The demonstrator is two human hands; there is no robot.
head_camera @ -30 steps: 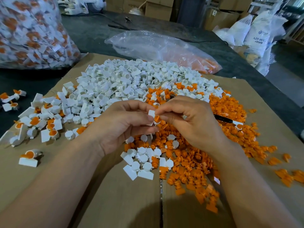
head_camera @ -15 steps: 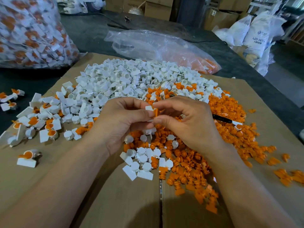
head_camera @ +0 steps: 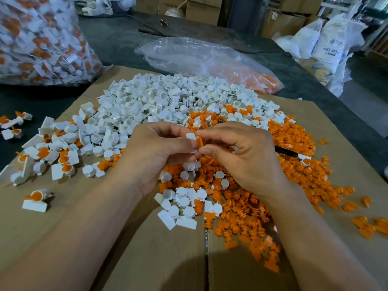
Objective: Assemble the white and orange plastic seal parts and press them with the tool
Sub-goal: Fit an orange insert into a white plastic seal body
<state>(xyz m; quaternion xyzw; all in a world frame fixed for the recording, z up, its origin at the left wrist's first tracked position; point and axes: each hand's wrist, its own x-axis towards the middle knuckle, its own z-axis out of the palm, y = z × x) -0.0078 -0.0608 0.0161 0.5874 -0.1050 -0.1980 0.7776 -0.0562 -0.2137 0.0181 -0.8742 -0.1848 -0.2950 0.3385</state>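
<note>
Left grip: left hand [head_camera: 155,156] fingers curled, thumb and fingertips pinching white part [head_camera: 191,136].
Right grip: right hand [head_camera: 241,158] pinches orange part [head_camera: 199,141] between thumb and forefinger, touching the white part.
Task parts: both held above the orange pile [head_camera: 294,164], mid-frame.
Surface: dark surface [head_camera: 113,38] under flattened cardboard [head_camera: 84,238]; white pile [head_camera: 168,101] at the far centre, orange pile right and near.
Tool: black tool [head_camera: 286,152] lies on the orange pile, just right of the right hand.
Left side: assembled seals [head_camera: 35,201] scattered.
Bags: full bag [head_camera: 42,43] far left; clear bag [head_camera: 199,57], mostly flat, behind the white pile.
Room: cardboard boxes [head_camera: 201,9] and white sacks [head_camera: 327,45] beyond the surface.
</note>
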